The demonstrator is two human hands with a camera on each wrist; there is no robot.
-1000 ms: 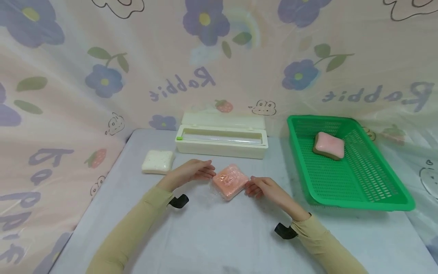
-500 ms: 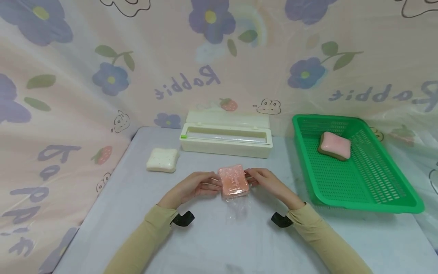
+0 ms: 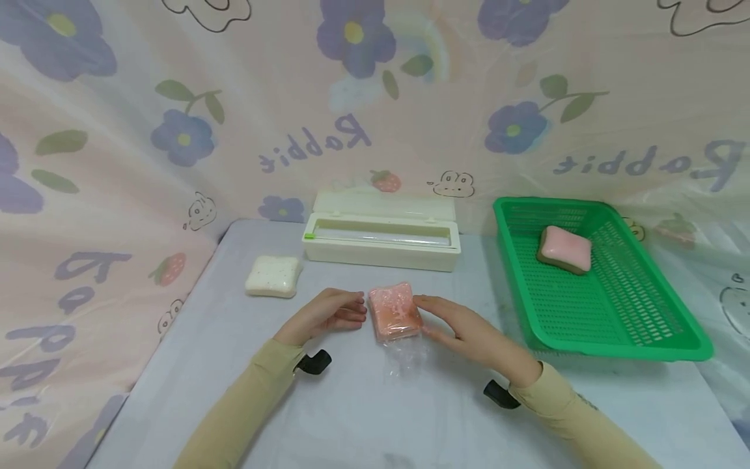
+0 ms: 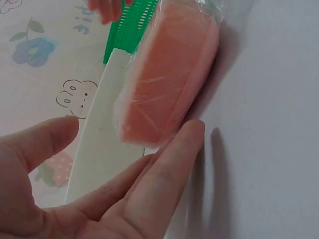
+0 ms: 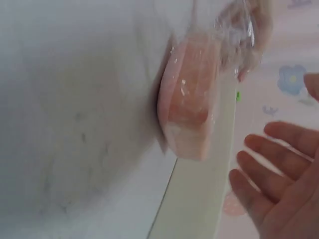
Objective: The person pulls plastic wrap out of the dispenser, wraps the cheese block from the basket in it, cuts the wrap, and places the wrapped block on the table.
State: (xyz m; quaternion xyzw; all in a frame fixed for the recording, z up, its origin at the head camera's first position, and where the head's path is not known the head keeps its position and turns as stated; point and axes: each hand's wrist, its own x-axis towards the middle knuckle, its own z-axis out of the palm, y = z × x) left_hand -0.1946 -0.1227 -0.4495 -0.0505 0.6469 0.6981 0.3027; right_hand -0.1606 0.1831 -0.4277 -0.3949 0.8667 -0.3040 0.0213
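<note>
Since the first frame, the peach block (image 3: 394, 314) had turned from a slant to lie squarer to the person, its loose film (image 3: 403, 359) had swung from the left to the near side, and the right hand (image 3: 477, 335) had spread out.

Behind everything hung a flowered cloth (image 3: 422, 143), with the worktop (image 3: 351, 417) below. The green basket (image 3: 615, 350) stood at the right, a pink block (image 3: 565, 249) in it. The box (image 3: 381, 253) sat at the back, lid open, a roll (image 3: 381, 236) showing inside.

The right hand's fingers were well parted and had hold of nothing, just beside the peach block. The left hand (image 3: 329, 312) had its fingers gently bent, gripping nothing, near the block's left edge; whether a fingertip touched it could not be told. The peach block lay on the worktop between the hands, the white block (image 3: 273, 276) off to its left.

The wrapping looked mostly done: film covered the peach block's top and visible sides, though its underside was hidden. What seemed left was the film end, trailing unfolded from the near edge. Whether the other blocks were wrapped was unclear.
</note>
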